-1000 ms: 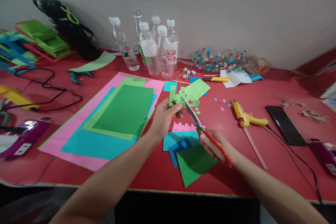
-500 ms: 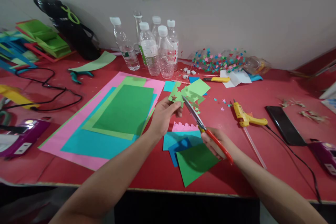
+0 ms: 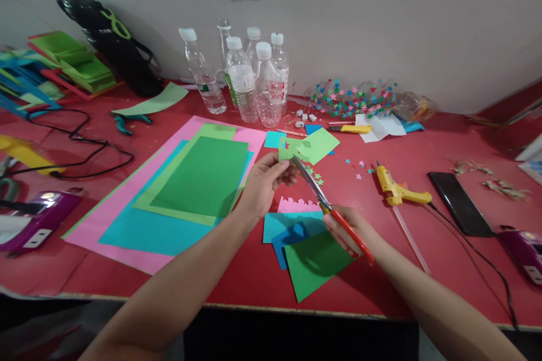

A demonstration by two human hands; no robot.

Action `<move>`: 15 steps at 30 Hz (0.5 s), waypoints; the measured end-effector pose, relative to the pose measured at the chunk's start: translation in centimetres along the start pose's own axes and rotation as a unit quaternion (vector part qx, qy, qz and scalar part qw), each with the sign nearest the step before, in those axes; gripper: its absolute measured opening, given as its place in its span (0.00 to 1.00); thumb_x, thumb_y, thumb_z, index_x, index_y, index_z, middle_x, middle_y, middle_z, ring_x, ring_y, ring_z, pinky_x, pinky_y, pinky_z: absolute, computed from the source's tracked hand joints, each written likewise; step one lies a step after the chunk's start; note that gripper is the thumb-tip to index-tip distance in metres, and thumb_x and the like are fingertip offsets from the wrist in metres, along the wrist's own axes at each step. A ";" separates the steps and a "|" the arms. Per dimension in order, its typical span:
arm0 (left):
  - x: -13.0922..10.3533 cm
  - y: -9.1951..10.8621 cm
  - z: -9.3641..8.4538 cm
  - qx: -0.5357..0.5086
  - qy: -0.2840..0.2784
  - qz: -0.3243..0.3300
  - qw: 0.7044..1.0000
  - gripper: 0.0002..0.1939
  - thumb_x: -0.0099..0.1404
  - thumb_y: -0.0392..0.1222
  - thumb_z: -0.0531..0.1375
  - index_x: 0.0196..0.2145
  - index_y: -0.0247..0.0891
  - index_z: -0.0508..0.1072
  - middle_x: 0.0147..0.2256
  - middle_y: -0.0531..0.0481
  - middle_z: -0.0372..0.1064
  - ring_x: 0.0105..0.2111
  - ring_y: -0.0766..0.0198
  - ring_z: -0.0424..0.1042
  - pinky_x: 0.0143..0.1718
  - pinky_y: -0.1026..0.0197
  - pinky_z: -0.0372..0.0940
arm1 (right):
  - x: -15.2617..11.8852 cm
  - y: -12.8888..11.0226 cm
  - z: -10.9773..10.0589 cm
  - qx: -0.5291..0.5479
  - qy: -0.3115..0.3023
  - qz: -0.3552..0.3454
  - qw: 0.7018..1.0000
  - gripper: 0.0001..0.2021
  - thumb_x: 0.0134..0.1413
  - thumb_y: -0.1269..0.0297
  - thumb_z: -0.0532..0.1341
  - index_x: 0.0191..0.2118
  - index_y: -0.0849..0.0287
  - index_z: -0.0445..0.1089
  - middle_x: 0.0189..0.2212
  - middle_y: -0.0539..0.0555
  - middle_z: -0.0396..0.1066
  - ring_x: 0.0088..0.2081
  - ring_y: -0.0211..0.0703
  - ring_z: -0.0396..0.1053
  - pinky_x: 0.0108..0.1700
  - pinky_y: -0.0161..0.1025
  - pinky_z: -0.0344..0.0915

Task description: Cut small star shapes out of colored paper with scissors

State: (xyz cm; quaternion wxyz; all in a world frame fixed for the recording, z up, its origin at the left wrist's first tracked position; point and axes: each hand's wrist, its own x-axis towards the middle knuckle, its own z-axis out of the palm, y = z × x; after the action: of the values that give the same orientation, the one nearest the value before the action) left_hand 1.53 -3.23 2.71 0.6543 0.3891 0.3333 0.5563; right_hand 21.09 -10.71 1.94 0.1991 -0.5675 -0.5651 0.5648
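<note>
My left hand (image 3: 265,180) is closed, thumb against fingers, at the near edge of a light green paper (image 3: 289,152) with star-shaped cut-outs. The exact pinch point is partly hidden by the fingers. My right hand (image 3: 348,230) grips red-handled scissors (image 3: 317,190). Their blades look nearly closed, and the tip is just beside my left fingertips at the paper. Small light green stars (image 3: 317,176) lie below the paper, near the blades. Under the scissors are a pink strip with a scalloped edge (image 3: 296,204), blue sheets (image 3: 275,228) and a dark green sheet (image 3: 311,271).
Stacked coloured sheets (image 3: 199,175) cover the table's left side. Several plastic bottles (image 3: 241,79) stand at the back, beside a black flask (image 3: 122,51). To the right lie a yellow glue gun (image 3: 396,189), a phone (image 3: 459,203), a yellow cutter (image 3: 355,128) and star garlands (image 3: 355,97).
The light green paper has shifted and tilted, so fewer cut-outs show. My left fingers have moved slightly right and curled more. The scissors have barely moved.
</note>
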 end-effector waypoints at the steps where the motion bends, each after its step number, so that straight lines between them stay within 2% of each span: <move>1: 0.0 0.1 0.0 -0.001 0.011 0.008 1.000 0.06 0.57 0.41 0.63 0.30 0.36 0.72 0.26 0.53 0.73 0.24 0.70 0.70 0.28 0.66 0.65 | 0.0 0.0 0.0 0.001 -0.005 -0.008 1.000 0.23 0.53 0.40 0.55 0.24 0.56 0.54 0.08 0.42 0.54 0.09 0.29 0.51 0.11 0.28 0.47; 6: 0.0 0.4 -0.2 0.041 0.043 0.042 0.997 0.06 0.58 0.40 0.61 0.26 0.37 0.69 0.23 0.55 0.70 0.21 0.72 0.67 0.26 0.66 0.63 | -0.3 -0.5 -0.3 -0.007 -0.014 -0.018 1.000 0.24 0.53 0.38 0.55 0.25 0.55 0.54 0.09 0.41 0.54 0.10 0.30 0.50 0.12 0.29 0.47; 11: -0.1 0.7 -0.4 0.098 0.026 0.079 0.992 0.06 0.60 0.40 0.60 0.26 0.37 0.69 0.22 0.55 0.68 0.21 0.72 0.66 0.25 0.66 0.61 | -0.8 -0.9 -0.8 -0.043 -0.035 -0.027 0.998 0.23 0.56 0.41 0.54 0.26 0.56 0.55 0.12 0.42 0.55 0.12 0.30 0.52 0.14 0.29 0.51; 15: -0.1 0.8 -0.5 0.126 0.005 0.082 0.989 0.07 0.60 0.40 0.60 0.26 0.37 0.71 0.20 0.55 0.68 0.20 0.72 0.66 0.25 0.66 0.60 | -0.9 -1.1 -1.0 -0.063 -0.039 -0.035 0.997 0.23 0.56 0.40 0.53 0.26 0.56 0.54 0.13 0.43 0.55 0.13 0.30 0.53 0.15 0.29 0.52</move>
State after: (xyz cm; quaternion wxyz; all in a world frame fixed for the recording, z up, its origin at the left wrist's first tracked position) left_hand 0.71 -3.16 3.12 0.5504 0.4914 0.3709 0.5639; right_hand 21.75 -10.78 3.58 0.1603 -0.5360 -0.6264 0.5427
